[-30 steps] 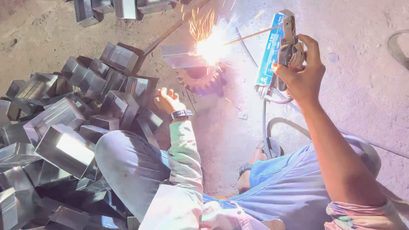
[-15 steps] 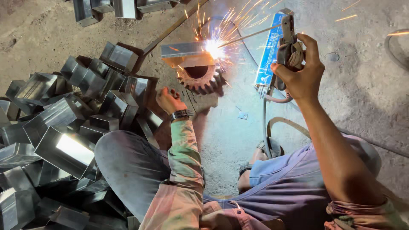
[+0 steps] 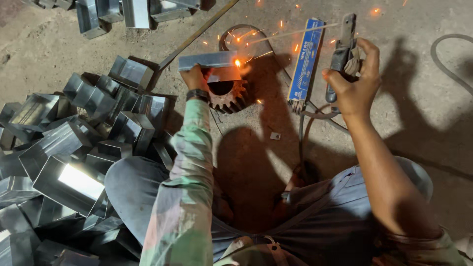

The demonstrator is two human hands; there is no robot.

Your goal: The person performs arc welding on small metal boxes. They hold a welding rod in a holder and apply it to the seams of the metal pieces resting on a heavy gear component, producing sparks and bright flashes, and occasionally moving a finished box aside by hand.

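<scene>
Blue electrode box (image 3: 305, 61) lies between left hand (image 3: 195, 79) and right hand (image 3: 355, 81).

The left arm is stretched forward, away from the body, in a long pale sleeve. A dark band is worn at the wrist. The left hand (image 3: 195, 79) is closed, with the fingers curled in a grip. The right arm is bare and raised further to the right. The right hand (image 3: 355, 81) is closed too, knuckles turned outward.
</scene>
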